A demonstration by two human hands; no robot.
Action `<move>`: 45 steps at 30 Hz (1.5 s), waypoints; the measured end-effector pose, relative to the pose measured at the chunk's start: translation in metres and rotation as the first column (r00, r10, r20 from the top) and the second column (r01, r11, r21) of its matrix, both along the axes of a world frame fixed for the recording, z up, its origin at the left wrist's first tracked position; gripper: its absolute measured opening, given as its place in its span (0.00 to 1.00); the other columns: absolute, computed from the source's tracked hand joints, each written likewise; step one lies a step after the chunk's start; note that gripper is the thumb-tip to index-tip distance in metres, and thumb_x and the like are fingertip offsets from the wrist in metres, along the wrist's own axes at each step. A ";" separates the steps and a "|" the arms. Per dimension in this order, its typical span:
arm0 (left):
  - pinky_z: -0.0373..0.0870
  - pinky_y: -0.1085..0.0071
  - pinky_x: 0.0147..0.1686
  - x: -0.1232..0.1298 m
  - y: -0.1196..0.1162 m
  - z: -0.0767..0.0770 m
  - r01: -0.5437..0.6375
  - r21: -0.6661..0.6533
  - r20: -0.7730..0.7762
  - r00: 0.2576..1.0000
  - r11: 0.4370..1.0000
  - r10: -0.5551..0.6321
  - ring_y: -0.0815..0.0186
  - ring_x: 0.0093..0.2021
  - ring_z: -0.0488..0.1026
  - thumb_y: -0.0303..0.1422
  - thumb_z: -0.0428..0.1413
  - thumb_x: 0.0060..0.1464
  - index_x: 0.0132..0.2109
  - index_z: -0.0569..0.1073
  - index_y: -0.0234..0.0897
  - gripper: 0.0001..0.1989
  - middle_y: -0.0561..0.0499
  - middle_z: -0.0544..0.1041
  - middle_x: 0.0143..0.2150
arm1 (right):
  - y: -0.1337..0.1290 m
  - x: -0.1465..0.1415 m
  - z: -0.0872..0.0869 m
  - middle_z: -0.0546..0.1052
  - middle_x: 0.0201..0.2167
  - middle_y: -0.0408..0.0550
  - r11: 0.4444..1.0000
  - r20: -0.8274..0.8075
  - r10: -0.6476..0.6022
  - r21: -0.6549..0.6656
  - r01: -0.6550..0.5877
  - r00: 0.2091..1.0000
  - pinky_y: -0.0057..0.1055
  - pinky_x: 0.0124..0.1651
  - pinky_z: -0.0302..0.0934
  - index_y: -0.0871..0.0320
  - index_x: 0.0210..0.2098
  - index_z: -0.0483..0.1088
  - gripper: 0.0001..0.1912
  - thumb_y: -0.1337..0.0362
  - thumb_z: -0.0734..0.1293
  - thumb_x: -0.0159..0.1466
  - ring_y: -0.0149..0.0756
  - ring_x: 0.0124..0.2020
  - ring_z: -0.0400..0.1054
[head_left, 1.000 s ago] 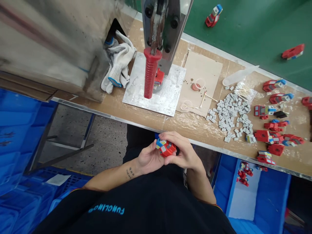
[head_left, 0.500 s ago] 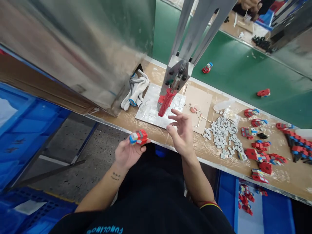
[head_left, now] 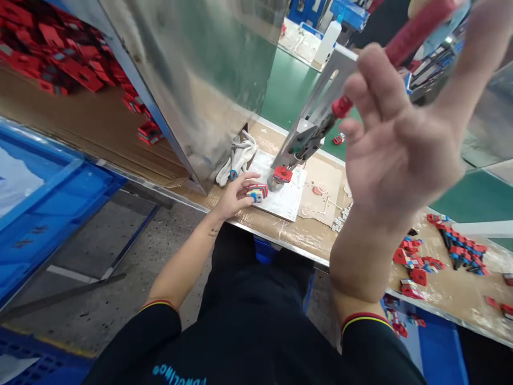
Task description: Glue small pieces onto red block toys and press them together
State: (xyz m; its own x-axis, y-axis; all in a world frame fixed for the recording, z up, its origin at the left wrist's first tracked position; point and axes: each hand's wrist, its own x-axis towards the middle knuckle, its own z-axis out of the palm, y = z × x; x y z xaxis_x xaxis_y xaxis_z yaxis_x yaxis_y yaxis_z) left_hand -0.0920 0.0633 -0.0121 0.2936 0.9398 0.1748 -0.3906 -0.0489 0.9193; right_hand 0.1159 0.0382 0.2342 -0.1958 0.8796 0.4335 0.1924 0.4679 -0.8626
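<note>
My left hand (head_left: 236, 198) is closed around a small red, white and blue toy vehicle piece (head_left: 257, 193), held at the left part of the pale metal plate (head_left: 282, 206). Just right of that piece is the red block (head_left: 282, 174) at the foot of a hand press (head_left: 304, 141). My right hand (head_left: 401, 128) is raised close to the camera, palm showing and fingers spread. Behind its fingers runs the press's red lever handle (head_left: 420, 29), partly hidden by them. Whether the fingers touch the handle I cannot tell.
White gloves (head_left: 239, 156) lie left of the plate. Cardboard (head_left: 320, 184) with a cotton swab lies to its right, beside small grey pieces (head_left: 342, 218). More red toy pieces (head_left: 419, 276) sit at the right. A large metal panel (head_left: 200, 91) stands at the left.
My left hand has brought the toy piece forward onto the plate area. My right hand has risen from beside the press to its lever, which has swung from hanging down to pointing up.
</note>
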 end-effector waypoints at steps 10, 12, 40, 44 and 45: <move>0.83 0.65 0.39 0.001 -0.008 -0.005 0.068 0.031 0.053 0.996 0.997 -0.070 0.55 0.45 0.83 0.43 0.74 0.50 0.56 0.79 0.36 0.30 0.38 0.82 0.55 | 0.011 0.020 -0.013 0.83 0.53 0.32 0.977 -0.083 -0.004 0.211 0.021 0.997 0.29 0.48 0.72 0.39 0.50 0.78 0.14 0.49 0.76 0.66 0.32 0.53 0.79; 0.84 0.64 0.40 0.001 -0.006 0.000 0.072 0.040 0.052 0.996 0.997 -0.074 0.56 0.44 0.83 0.44 0.73 0.50 0.57 0.79 0.35 0.30 0.37 0.81 0.56 | 0.002 0.028 -0.061 0.82 0.45 0.43 0.946 -0.012 -0.125 0.301 0.123 0.992 0.35 0.45 0.75 0.47 0.47 0.78 0.09 0.53 0.73 0.70 0.34 0.42 0.78; 0.88 0.66 0.34 0.000 -0.020 -0.011 0.019 -0.050 0.079 0.997 0.999 -0.015 0.54 0.40 0.88 0.39 0.75 0.47 0.52 0.83 0.38 0.25 0.40 0.86 0.56 | -0.074 0.115 -0.180 0.79 0.34 0.41 0.994 -0.625 -0.014 -0.092 -0.056 0.781 0.33 0.35 0.72 0.47 0.35 0.76 0.26 0.51 0.89 0.45 0.34 0.30 0.73; 0.88 0.66 0.34 -0.001 -0.021 -0.009 0.022 -0.068 0.067 0.998 0.997 -0.018 0.55 0.38 0.87 0.39 0.76 0.46 0.51 0.83 0.39 0.25 0.41 0.87 0.53 | -0.080 0.126 -0.191 0.76 0.30 0.40 1.000 -0.577 0.011 -0.004 -0.016 0.817 0.39 0.39 0.75 0.48 0.31 0.72 0.24 0.51 0.87 0.48 0.39 0.32 0.75; 0.88 0.66 0.34 -0.001 -0.021 -0.009 0.021 -0.072 0.055 0.998 0.997 -0.017 0.56 0.38 0.87 0.39 0.76 0.45 0.51 0.83 0.39 0.25 0.41 0.87 0.53 | -0.081 0.128 -0.193 0.75 0.29 0.40 1.000 -0.570 0.006 -0.005 -0.011 0.822 0.40 0.39 0.75 0.48 0.30 0.71 0.24 0.50 0.87 0.48 0.40 0.32 0.75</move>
